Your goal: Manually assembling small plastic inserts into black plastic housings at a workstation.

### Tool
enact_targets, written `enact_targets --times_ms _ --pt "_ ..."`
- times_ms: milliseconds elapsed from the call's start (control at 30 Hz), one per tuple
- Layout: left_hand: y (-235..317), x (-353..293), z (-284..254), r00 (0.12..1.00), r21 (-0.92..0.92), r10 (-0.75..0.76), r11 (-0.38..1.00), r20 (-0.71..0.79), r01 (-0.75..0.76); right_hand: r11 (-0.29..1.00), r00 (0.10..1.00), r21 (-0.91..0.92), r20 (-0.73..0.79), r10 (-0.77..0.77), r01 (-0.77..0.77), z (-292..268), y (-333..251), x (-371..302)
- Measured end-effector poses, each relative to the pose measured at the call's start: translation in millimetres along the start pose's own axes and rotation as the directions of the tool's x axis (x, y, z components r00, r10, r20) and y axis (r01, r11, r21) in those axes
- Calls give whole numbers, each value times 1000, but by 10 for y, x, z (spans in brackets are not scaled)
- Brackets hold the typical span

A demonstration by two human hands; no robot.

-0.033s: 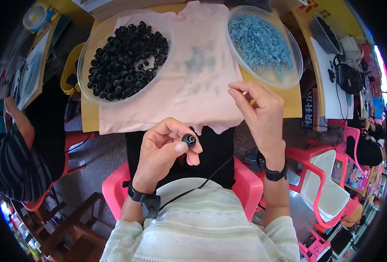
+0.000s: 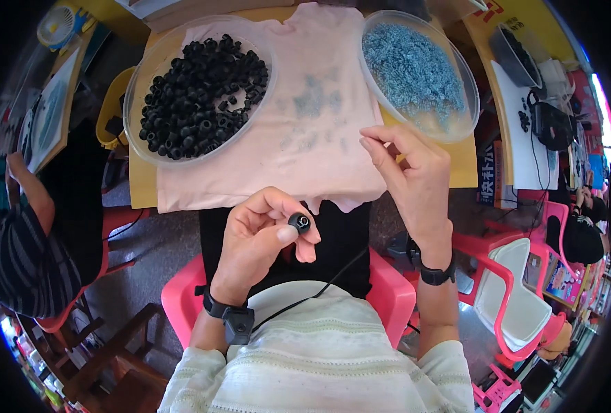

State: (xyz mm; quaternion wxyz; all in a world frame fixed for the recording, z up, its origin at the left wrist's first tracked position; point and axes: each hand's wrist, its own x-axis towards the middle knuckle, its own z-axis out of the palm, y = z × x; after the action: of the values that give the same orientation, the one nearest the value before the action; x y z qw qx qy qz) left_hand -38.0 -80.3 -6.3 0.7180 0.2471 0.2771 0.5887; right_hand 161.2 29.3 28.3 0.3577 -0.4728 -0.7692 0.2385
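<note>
Head view: at centre, the left hand [image 2: 257, 234] pinches a small black cap [image 2: 300, 221], silvery inside, between thumb and fingers. It looks light, stiff, hard to break, perhaps slippery; its sides suit gripping. Right of centre, the right hand's [image 2: 419, 179] fingertips nearly meet; whether they hold anything is unclear. Above, a pink garment [image 2: 250, 182] lies across a yellow worktop [image 2: 464, 165]; a pink chair [image 2: 506, 279] stands lower right.

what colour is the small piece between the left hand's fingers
The small piece is black, seen best in the head view.
</note>
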Motion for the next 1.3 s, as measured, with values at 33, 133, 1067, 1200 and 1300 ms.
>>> enact_targets --times_ms 33,133,1067,1200,1300 --pt "-2 15 -2 1000 -19 -12 1000 10 12 1000 1000 -6 6 -18 18 8 -20 61" --pt "17 30 6 998 -67 -38 997 41 41 997 997 10 29 -79 78 51 -137 259" --pt "243 -144 -110 1000 -47 20 999 -19 -21 962 898 167 355 -262 215 946 -509 991" --pt "232 -198 -155 993 -107 94 991 78 -85 772 886 584 461 -60 -251 531 -662 651" --pt "243 -210 -85 992 -106 102 990 72 -94 674 880 656 475 -20 -339 347 -673 392"
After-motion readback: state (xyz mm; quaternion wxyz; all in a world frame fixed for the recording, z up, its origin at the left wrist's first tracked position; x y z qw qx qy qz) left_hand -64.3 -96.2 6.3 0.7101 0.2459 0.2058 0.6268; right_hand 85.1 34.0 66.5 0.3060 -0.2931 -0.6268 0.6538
